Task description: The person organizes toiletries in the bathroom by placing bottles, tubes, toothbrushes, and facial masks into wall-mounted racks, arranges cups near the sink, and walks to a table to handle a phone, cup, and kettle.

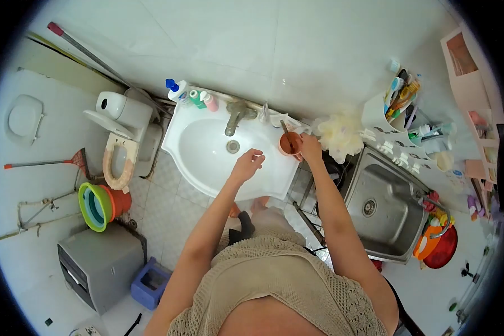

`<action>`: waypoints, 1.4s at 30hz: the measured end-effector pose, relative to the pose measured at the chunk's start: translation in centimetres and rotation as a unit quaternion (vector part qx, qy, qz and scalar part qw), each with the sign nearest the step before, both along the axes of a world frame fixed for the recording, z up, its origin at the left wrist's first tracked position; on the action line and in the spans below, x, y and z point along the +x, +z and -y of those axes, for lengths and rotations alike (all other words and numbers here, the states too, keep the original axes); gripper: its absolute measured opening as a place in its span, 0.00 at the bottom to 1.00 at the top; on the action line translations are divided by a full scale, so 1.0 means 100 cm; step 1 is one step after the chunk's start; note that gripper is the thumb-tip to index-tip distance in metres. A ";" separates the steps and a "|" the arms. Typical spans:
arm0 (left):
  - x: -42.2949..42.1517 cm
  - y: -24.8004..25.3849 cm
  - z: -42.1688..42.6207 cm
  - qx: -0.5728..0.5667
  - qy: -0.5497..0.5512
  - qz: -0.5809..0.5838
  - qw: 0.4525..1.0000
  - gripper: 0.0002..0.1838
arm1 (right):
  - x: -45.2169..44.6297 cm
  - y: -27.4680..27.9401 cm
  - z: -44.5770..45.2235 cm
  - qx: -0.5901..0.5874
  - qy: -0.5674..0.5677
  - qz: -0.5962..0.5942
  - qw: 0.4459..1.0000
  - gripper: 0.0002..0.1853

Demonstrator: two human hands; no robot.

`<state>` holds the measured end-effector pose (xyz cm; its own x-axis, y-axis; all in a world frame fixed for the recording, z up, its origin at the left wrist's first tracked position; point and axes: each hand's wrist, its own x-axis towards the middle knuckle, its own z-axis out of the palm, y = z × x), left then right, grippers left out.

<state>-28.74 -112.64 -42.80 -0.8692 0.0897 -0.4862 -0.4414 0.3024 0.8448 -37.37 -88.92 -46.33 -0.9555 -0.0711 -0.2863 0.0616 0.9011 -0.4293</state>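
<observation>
My right hand (310, 149) is closed on the side of an orange-brown cup (285, 151) at the right corner of the white washbasin (187, 168). A thin dark stick-like handle (285, 127) leans out of the cup; its lower end is inside. Whether the cup rests on the rim or is lifted, I cannot tell. Over the right part of the bowl is my left hand (246, 166), fingers loosely bent and apart, with nothing visible in them. Beyond it stands the tap (238, 116), and the drain (232, 147) shows in the bowl.
Pump bottles (179, 92) stand on the basin's back left ledge. A cream bath puff (340, 137) hangs at the right, above a steel sink (389, 196). Toothbrushes (400, 95) fill a wall holder. To the left are a toilet (123, 151), a green basin (85, 196) and a washing machine (109, 257).
</observation>
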 end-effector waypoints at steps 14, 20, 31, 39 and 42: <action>0.007 0.003 0.004 0.007 0.023 -0.017 1.000 0.21 | 0.003 0.022 0.019 -0.160 -0.080 -0.144 0.973 0.32; 0.003 0.003 0.002 0.009 -0.044 -0.034 0.998 0.21 | 0.049 0.073 0.032 -0.138 -0.065 -0.309 0.939 0.26; 0.009 0.074 -0.004 0.159 -0.235 -0.057 0.957 0.15 | 0.164 0.143 0.110 -0.267 -0.147 -0.321 0.897 0.09; 0.061 0.130 0.032 0.274 -0.279 -0.029 0.920 0.14 | 0.263 0.174 0.173 -0.166 -0.243 -0.419 0.859 0.07; 0.091 0.140 0.030 0.261 -0.347 -0.031 0.900 0.14 | 0.307 0.177 0.190 -0.131 -0.256 -0.426 0.858 0.06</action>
